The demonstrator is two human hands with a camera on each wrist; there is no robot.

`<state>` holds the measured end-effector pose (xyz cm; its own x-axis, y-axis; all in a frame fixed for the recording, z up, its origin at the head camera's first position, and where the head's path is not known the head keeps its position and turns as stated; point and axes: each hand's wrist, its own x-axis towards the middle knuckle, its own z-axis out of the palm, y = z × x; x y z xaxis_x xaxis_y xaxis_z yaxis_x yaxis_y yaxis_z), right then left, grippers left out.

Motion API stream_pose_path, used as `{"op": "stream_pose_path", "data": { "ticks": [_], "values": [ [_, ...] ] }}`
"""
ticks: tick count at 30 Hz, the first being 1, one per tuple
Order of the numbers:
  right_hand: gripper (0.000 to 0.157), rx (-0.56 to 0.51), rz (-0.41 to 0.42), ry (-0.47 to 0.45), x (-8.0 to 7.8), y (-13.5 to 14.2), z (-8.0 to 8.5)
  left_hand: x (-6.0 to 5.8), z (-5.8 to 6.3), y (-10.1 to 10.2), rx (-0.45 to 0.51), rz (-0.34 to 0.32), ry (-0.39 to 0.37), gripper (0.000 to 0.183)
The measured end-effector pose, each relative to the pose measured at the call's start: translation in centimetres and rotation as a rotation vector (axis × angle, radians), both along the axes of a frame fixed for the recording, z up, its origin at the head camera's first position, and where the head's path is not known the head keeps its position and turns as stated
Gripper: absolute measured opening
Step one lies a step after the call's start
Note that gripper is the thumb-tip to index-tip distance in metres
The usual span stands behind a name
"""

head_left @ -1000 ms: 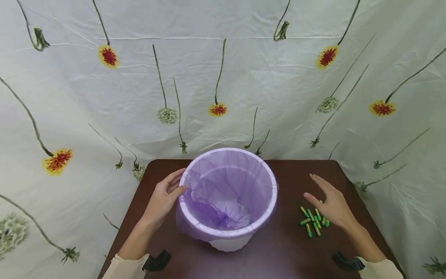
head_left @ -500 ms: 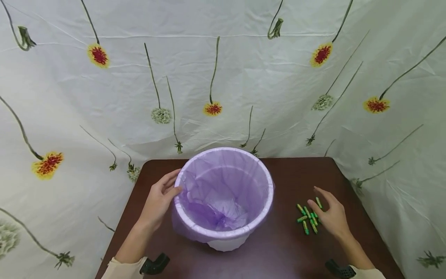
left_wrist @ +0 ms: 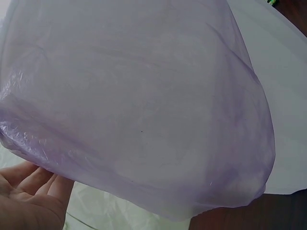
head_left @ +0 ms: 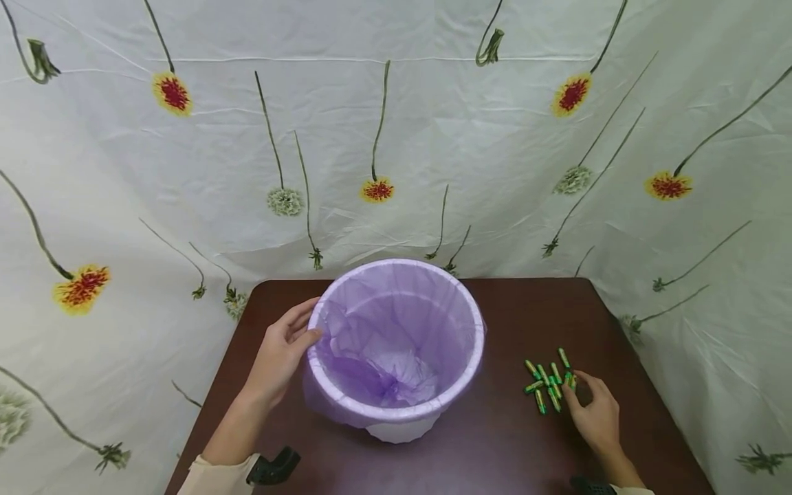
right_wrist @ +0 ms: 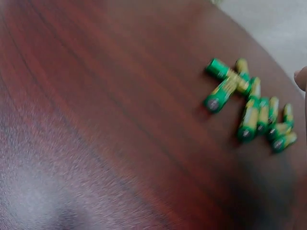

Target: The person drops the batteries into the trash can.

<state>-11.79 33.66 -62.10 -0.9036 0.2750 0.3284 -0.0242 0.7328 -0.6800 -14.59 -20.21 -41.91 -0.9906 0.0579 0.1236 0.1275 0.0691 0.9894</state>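
A white trash bin (head_left: 401,432) stands on the dark brown table, lined with a sheer purple bag (head_left: 396,323) folded over its rim. My left hand (head_left: 275,361) grips the rim's left side, thumb on top and fingers outside. The hanging bag (left_wrist: 144,105) fills most of the left wrist view, with the hand at its lower left. On the right lie several green-and-yellow batteries (head_left: 541,401) in a loose pile. My right hand (head_left: 598,412) is low at the pile's right edge, thumb and index finger apart around batteries there. The right wrist view shows just a fingertip (right_wrist: 301,79) beside the batteries (right_wrist: 249,117).
The table (head_left: 495,447) has rounded far corners. A white cloth with printed flowers (head_left: 433,124) hangs behind it and along both sides. The bin stands between the left hand and the batteries. Black straps (head_left: 275,467) sit at the wrists.
My right hand has come down and toward me to the batteries, its fingers drawing closer together. The left hand stays on the rim. The head view has shifted slightly.
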Motion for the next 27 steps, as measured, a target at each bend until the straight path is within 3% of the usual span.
{"op": "stream_pose_path", "data": {
  "ticks": [6,13,27],
  "values": [
    [0.041,-0.020,-0.114,-0.091,0.2,0.1,-1.7,0.1,-0.2,-0.2,-0.009,-0.002,-0.003,0.054],
    [0.041,0.004,-0.206,-0.175,0.1,0.0,-2.5,-0.1,-0.1,-0.3,-0.013,-0.016,-0.009,0.054],
    [0.034,-0.016,-0.235,-0.133,-0.2,0.3,-3.1,-0.2,-0.1,-0.5,-0.001,-0.017,-0.026,0.055]
  ]
}}
